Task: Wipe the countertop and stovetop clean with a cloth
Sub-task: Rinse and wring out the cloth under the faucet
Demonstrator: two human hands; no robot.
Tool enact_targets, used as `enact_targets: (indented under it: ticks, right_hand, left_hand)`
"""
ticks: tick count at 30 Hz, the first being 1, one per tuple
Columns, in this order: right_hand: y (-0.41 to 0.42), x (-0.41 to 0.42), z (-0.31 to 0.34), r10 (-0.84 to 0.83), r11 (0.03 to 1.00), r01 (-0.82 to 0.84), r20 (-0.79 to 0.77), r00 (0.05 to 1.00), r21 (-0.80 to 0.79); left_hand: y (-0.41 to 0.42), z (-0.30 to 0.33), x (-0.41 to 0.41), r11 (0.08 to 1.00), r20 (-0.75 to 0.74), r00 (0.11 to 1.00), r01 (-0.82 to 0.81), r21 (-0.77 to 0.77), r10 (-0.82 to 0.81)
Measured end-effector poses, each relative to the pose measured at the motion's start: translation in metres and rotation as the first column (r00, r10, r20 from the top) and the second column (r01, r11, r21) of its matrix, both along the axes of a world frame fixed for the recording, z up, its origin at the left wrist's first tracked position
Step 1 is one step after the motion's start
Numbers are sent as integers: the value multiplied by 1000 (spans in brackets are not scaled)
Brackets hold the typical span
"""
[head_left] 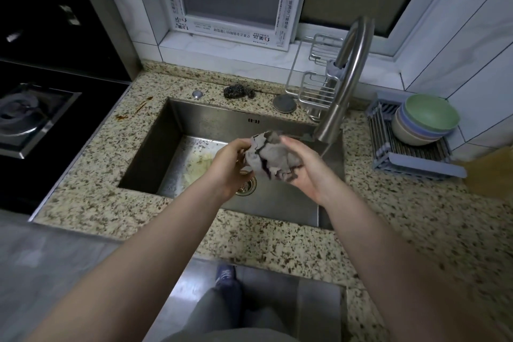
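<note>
A crumpled grey cloth (270, 157) is bunched between both my hands, above the steel sink (194, 119). My left hand (230, 166) grips its left side with curled fingers. My right hand (308, 169) cups and holds its right side. A thin stream of water runs from the faucet (341, 97) just right of the cloth. The speckled granite countertop (91, 180) surrounds the sink, with brown stains (133, 111) at the sink's left back corner. The black stovetop (30, 119) lies at the far left.
A steel scouring pad (238, 91) and a round sink stopper (284, 103) sit behind the sink. A wire rack (316, 86) stands by the faucet. Stacked bowls (424, 119) rest on a drying rack (416, 158) at the right. Food residue lies in the sink basin.
</note>
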State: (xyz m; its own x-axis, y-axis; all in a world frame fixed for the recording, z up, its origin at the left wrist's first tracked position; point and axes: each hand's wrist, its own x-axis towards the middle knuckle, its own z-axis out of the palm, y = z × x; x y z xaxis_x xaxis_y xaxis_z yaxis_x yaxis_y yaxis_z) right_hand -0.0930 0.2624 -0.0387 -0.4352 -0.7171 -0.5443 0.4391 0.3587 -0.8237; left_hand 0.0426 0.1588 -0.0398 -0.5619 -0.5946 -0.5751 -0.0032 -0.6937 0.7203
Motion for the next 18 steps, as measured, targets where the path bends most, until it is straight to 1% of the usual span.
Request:
enact_targets:
  ticks: [1, 2, 3, 4, 5, 7, 9, 10, 11, 13, 14, 15, 16, 18]
  right_hand:
    - [7, 4, -1, 32, 999, -31, -84, 996, 11]
    - [7, 5, -3, 26, 1000, -24, -166, 986, 11]
    - [11, 10, -2, 5, 1000, -6, -227, 974, -3]
    - [12, 10, -2, -30, 999, 24, -253, 967, -26]
    - [16, 11, 0, -49, 998, 35, -246, 968, -59]
    - [22, 16, 7, -60, 990, 39, -156, 986, -135]
    - [26, 19, 14, -63, 985, 52, -61, 996, -162]
    - [27, 20, 18, -58, 987, 48, -62, 996, -156]
    - [27, 20, 21, -52, 989, 37, -101, 994, -141]
    - [28, 18, 29, -13, 995, -13, -244, 970, -103]
    - [28, 17, 32, 9, 996, -37, -319, 948, -82]
    - [29, 16, 35, 32, 996, -64, -390, 920, -67]
    - [29, 15, 37, 50, 996, -80, -443, 895, -50]
    - [31, 13, 40, 56, 995, -91, -521, 852, -42]
  left_hand:
    - [7, 1, 5, 999, 12, 1000, 22, -27, -22]
    - [8, 0, 7, 999, 22, 999, 33, -40, -32]
    - [13, -1, 11, 998, 24, 1000, 20, -55, -19]
    - [15, -1, 12, 998, 23, 1000, 8, -62, -6]
    - [21, -1, 15, 997, 17, 1000, -5, -72, 7]
    - [33, -1, 22, 993, 21, 1000, 2, -119, 0]
    - [41, -1, 30, 976, 22, 998, 58, -210, -54]
    - [44, 0, 35, 965, 0, 997, 76, -253, -79]
    - [46, 0, 39, 946, -7, 994, 101, -308, -109]
    - [48, -2, 47, 867, 66, 984, 178, -465, -166]
    - [49, -2, 49, 829, 105, 981, 196, -524, -166]
    - [50, -1, 50, 816, 126, 983, 183, -548, -136]
    - [50, 1, 51, 834, 120, 988, 145, -532, -95]
    - [51, 7, 53, 911, 56, 998, 57, -409, -38]
